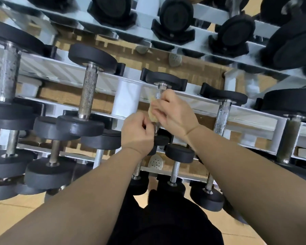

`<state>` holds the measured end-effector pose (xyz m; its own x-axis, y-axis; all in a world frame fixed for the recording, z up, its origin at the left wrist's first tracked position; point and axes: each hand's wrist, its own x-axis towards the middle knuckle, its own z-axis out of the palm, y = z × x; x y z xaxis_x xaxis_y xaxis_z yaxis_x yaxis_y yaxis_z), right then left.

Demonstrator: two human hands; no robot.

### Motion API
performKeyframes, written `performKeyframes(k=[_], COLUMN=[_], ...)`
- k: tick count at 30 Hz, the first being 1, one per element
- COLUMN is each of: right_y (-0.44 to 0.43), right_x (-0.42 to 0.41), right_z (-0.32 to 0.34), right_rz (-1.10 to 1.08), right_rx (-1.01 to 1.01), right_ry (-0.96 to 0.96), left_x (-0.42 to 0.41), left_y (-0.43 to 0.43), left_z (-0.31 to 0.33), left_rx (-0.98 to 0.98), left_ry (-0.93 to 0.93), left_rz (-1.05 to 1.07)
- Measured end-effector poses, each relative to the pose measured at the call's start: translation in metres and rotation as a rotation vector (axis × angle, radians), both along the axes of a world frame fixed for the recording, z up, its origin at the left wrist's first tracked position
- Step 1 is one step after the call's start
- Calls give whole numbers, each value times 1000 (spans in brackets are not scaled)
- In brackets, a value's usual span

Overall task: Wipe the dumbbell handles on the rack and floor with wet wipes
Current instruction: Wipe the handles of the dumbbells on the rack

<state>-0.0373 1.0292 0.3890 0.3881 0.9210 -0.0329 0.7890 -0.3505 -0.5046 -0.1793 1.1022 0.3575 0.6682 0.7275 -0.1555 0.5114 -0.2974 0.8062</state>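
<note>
"Where is the grip?"

"The person's right hand (173,112) is clamped on a yellowish wet wipe (153,114), pressing it around a dumbbell handle (158,93) on the middle shelf of the white rack (127,96)."

"And the other?"

"The left hand (138,131) is curled just below the wet wipe, at the handle's lower end. Whether it pinches anything cannot be told."

"Around them?"

"Black-headed dumbbells (88,91) lie on either side. Any marking on them is too blurred to read."

White tiered rack (125,98) is standing over brown blocky-patterned matting (65,96); pale tan floor (11,218) is showing at btm., w/ even light.
</note>
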Motion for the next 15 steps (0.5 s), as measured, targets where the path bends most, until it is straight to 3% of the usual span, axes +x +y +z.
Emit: performKeyframes(k=[5, 7, 11, 15], right_y=[-10, -11, 10, 23], right_x=[15, 16, 25, 20], right_z=[-3, -2, 7, 9], right_rz=[324, 370, 319, 76], right_rx=[-95, -108, -150, -94], right_ry=[-240, -205, -193, -152], left_x=[-5, -5, -5, -5], left_y=[-5, -8, -8, -6], left_z=[-2, -2, -1, 2], left_rx=[159, 149, 130, 122], left_ry=[91, 126, 164, 187], left_rz=[28, 39, 9, -12])
